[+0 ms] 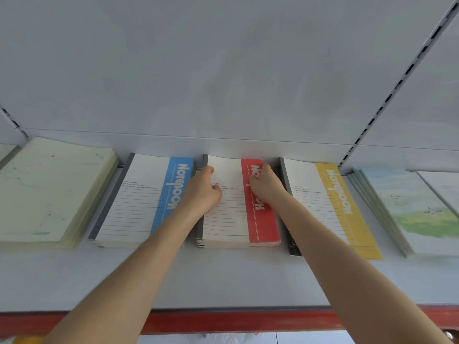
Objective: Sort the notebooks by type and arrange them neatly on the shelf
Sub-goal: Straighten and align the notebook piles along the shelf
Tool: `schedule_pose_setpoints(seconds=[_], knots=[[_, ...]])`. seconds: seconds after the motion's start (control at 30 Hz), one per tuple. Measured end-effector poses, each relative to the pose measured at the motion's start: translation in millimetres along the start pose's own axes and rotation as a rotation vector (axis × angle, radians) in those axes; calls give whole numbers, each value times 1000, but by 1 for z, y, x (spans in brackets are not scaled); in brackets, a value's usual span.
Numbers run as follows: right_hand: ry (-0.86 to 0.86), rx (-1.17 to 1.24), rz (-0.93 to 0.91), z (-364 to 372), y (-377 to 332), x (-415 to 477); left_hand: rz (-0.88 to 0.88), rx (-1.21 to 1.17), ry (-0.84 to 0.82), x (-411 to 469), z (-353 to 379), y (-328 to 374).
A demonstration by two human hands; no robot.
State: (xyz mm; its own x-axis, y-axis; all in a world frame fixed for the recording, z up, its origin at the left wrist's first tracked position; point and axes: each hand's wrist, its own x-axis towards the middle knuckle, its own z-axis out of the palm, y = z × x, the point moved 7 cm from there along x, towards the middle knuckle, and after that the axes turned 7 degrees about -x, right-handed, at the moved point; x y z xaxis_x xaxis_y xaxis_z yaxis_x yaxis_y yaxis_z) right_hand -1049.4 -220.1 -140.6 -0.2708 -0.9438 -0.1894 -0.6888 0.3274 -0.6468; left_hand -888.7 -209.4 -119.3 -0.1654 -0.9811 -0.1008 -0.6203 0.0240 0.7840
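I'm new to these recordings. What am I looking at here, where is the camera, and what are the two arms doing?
There is no machine: a person works with bare hands. The single picture comes from a wide-angle camera on the person's head, looking forward and down. A pale grey shelf carries stacks of notebooks in a row: pale green-covered notebooks, blue-striped notebooks, red-striped notebooks, yellow-striped notebooks and landscape-printed notebooks. The left hand and right hand both rest on the red-striped stack, gripping its far end, seemingly straightening it.
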Motion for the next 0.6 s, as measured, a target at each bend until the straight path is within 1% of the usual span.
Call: schedule_pose_setpoints(seconds=[0.07,0.13,0.17,0.3,0.4,0.43,0.5,0.6], knots=[[-19,9,10,0,0,-2,8,1,-16,-3,0,3],[-81,19,6,-3,-2,-9,23,-1,-52,-11,-1,8],[-122,-8,-25,-5,-4,-17,34,17,-75,-17,-2,10],[-287,-236,-222,-15,-8,-77,62,116,-206,-57,-7,0],[-404,-437,-237,-12,2,-121,47,187,-308,-85,-4,-12],[-394,-504,-240,-9,4,-127,52,230,-314,-91,0,-15],[-308,-594,-274,-5,4,-130,99,306,-274,-97,5,-17],[-208,-580,-286,-6,4,-129,160,254,-131,-98,3,-16]])
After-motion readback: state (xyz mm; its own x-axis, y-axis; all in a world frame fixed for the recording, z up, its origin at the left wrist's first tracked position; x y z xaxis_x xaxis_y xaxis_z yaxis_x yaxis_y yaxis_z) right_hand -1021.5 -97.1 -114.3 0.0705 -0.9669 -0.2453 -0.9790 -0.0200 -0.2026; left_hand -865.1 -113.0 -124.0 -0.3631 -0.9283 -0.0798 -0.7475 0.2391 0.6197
